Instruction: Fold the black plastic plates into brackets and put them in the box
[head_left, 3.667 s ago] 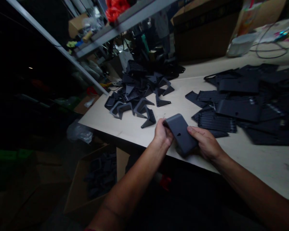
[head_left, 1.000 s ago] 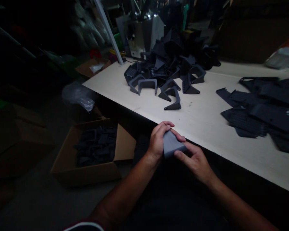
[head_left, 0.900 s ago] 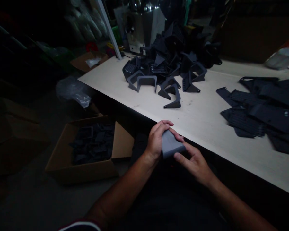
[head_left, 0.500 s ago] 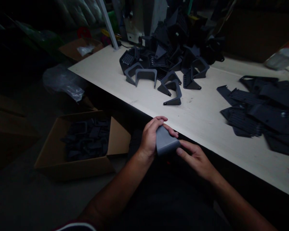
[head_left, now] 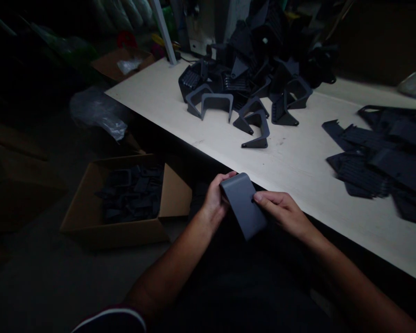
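Note:
A dark grey plastic bracket [head_left: 243, 206] is held over my lap, just off the table's front edge, its broad flat face turned up towards me. My left hand [head_left: 215, 199] grips it from the left side, with most fingers hidden behind it. On the right, my right hand [head_left: 280, 210] pinches the bracket, thumb on the flat face beside a small dark hole and the other fingers partly out of sight. Several U-shaped grey brackets [head_left: 217, 101] stand or lie on the table beyond my hands, in front of a larger heap of such parts [head_left: 242, 69].
The pale table [head_left: 208, 138] runs diagonally across the view. Flat dark plates [head_left: 370, 157] are piled at its right. On the floor at left, an open cardboard box [head_left: 114, 238] holds many dark parts. Behind it are a clear plastic bag [head_left: 99, 113] and another carton [head_left: 123, 64].
The bracket has been turned over between my hands, so a longer flat face now shows. My right thumb has moved from its lower edge onto that face. The view has shifted slightly.

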A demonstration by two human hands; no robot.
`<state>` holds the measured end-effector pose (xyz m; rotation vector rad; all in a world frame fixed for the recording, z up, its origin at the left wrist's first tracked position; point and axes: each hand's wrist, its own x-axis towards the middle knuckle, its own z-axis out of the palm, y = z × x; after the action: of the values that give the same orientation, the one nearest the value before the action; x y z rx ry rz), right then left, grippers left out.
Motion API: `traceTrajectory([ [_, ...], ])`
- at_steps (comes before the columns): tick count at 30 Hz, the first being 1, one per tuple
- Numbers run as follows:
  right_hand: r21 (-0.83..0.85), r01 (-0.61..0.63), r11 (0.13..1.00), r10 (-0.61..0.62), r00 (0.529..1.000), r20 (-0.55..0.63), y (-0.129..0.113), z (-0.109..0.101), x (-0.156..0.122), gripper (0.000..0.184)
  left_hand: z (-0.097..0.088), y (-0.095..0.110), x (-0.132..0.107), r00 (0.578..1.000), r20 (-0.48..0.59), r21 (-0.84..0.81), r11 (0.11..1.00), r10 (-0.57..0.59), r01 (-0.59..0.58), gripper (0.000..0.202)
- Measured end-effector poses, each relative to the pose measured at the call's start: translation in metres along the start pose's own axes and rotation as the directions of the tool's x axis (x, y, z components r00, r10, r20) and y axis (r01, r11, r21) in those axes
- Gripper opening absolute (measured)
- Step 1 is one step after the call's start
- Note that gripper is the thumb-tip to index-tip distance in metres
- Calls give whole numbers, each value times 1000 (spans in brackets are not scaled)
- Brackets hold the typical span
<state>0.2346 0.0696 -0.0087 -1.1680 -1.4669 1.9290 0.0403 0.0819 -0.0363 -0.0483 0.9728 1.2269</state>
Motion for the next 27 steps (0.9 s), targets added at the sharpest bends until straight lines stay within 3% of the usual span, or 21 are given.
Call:
traceTrajectory([
  [6, -203, -9, 979, 41, 987, 153, -15, 3, 7, 48, -37, 3, -10, 999, -18, -49, 998, -40, 40, 22],
  [8, -297, 38, 954, 0, 992, 126, -13, 2, 11, 46, -57, 8, -15, 996, -86, -85, 996, -33, 26, 23],
  [11, -345, 40, 938, -19, 998, 63, -8, -5, 17, 51, -96, 33, -19, 965, -245, -123, 985, 88, -122, 22],
  [14, -380, 55, 924, -41, 998, 46, -9, -17, 22, 48, -147, 80, -20, 868, -412, -147, 920, 276, -362, 18],
  [16, -403, 119, 907, -108, 993, 50, -14, -23, 26, 45, -186, 108, -17, 765, -539, -140, 858, 353, -494, 21],
  [18, -414, 164, 896, -163, 986, 38, -21, -26, 30, 44, -225, 122, -11, 666, -651, -109, 824, 365, -557, 33],
  [20, -442, 154, 883, -184, 983, -24, -28, -29, 37, 43, -259, 116, -4, 601, -734, -80, 838, 317, -540, 39],
  [22, -530, 135, 837, -214, 973, -91, -31, -33, 43, 46, -288, 94, 3, 571, -785, -67, 885, 239, -461, 43],
  [27, -797, 80, 598, -316, 938, -143, -32, -44, 60, 67, -339, 36, 2, 517, -840, 24, 962, 167, -272, 42],
])
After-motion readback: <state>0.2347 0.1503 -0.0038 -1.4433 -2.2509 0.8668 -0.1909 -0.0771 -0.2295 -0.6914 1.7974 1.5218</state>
